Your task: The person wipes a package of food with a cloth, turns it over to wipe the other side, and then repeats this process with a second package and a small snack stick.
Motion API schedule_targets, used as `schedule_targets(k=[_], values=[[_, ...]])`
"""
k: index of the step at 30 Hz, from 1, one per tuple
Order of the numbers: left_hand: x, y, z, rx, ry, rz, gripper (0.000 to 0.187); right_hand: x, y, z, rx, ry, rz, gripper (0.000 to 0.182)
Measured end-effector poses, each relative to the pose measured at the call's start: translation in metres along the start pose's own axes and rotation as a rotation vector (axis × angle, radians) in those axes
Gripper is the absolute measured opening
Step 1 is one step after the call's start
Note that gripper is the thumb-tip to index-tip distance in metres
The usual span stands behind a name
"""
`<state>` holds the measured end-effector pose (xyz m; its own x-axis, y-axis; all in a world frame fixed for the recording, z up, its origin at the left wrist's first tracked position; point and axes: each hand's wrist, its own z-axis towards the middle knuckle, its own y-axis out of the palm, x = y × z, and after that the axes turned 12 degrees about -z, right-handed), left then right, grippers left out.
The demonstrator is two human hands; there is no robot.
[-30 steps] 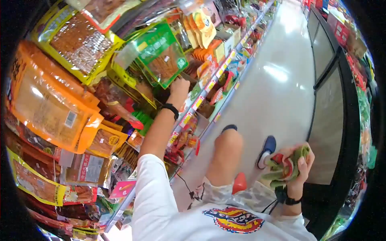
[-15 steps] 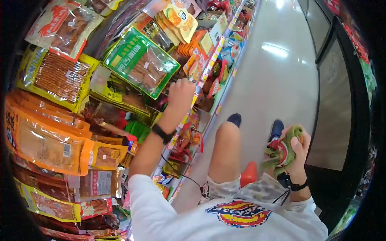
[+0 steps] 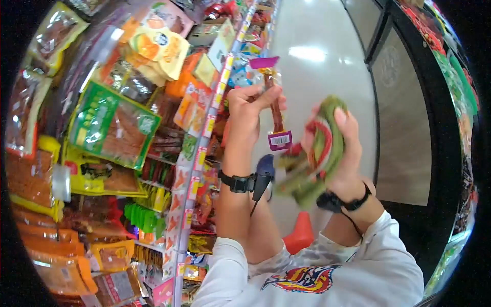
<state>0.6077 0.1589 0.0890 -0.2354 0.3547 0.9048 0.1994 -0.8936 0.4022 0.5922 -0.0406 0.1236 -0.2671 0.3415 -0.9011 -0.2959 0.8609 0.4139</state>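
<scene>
My left hand point(image 3: 246, 115) is closed, thumb and fingers pinching a wrapped meat stick point(image 3: 276, 115) in a clear sleeve. The stick stands nearly upright over the aisle, with a purple flap on top and a purple barcode end below. To its right, my right hand point(image 3: 349, 153) grips a bunched green cloth point(image 3: 331, 148) with a red and white band. The cloth is blurred and its lower folds hang toward the stick's barcode end. A green snack packet point(image 3: 115, 125) lies on the shelf left of my left hand.
Packed snack shelves fill the left side, edged by a price-tag rail point(image 3: 204, 138). Orange packets point(image 3: 56, 266) are stacked at lower left. The aisle floor point(image 3: 307, 30) runs ahead. Dark-framed panels point(image 3: 404, 128) line the right, and a red cone-shaped object point(image 3: 299, 235) is between my legs.
My left hand has come away from the shelf into the aisle, now with the meat stick in it. My right hand has moved the cloth up and left. The view has turned right.
</scene>
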Motion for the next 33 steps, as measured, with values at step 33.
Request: schedule_targets(k=[33], values=[[-0.054,-0.031,-0.015,-0.412,-0.025,-1.062,0.055,0.092,-0.098,0.116,0.088,0.274,0.258,0.03]])
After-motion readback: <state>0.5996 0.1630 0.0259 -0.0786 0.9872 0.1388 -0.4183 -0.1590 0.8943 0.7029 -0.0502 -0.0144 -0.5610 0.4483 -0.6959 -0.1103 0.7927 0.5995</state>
